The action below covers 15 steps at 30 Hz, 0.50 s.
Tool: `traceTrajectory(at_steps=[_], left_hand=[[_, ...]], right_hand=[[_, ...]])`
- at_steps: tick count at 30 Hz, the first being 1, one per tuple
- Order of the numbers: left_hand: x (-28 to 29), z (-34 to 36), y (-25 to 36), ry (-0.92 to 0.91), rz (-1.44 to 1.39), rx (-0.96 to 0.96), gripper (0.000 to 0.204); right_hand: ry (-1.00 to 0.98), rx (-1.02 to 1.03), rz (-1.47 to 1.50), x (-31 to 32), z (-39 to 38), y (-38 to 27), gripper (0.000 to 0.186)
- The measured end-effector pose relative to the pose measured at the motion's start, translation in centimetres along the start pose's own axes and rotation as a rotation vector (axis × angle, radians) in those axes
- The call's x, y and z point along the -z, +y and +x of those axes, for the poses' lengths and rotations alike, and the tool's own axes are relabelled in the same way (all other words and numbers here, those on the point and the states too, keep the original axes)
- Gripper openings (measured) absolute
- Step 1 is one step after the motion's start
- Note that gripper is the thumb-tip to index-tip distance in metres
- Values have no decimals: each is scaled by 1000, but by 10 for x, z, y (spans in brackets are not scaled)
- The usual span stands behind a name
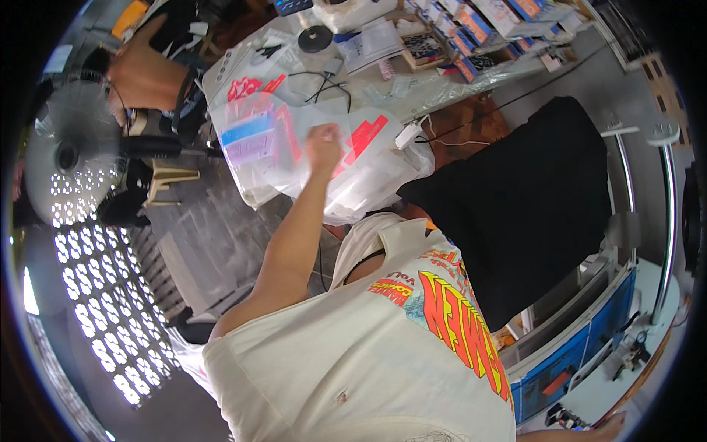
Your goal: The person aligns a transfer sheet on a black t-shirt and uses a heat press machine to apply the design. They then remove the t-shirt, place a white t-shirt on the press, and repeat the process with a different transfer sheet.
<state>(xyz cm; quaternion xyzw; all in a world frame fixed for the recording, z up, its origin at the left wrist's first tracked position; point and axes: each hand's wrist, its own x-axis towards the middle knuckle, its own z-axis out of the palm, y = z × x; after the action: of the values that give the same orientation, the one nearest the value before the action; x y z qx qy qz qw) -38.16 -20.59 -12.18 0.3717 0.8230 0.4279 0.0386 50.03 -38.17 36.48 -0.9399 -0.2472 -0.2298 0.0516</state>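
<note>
Well left of the bag (379, 180), one fan (66, 156) and one stool (173, 175). Closer to the bag, grey floor (199, 228) for moving, up to the edge of the counter (234, 65). Against the bag's left, blue-and-violet packaging (247, 131). Behind the bag, one black spool (315, 39). Over the bag, left hand (324, 151), fingers blurred, curled in; cannot tell if gripping film. Bag draped over the counter's near edge. Right of the bag, one adapter (409, 135), one black cloth (526, 195). Farther right and nearer, right hand (610, 429), fingers' opening unclear; two metal posts (669, 221) beyond.
</note>
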Motion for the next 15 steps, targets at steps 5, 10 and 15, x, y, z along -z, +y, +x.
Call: traceTrajectory(at_steps=[5, 10, 15], left_hand=[[105, 18, -67, 555, 628, 870, 57], [180, -38, -227, 115, -991, 791, 63], [194, -21, -264, 503, -716, 1216, 31]], right_hand=[[-239, 42, -102, -26, -15, 5, 42], [-306, 72, -110, -36, -13, -2, 44], [-341, 39, -73, -50, -7, 4, 46]])
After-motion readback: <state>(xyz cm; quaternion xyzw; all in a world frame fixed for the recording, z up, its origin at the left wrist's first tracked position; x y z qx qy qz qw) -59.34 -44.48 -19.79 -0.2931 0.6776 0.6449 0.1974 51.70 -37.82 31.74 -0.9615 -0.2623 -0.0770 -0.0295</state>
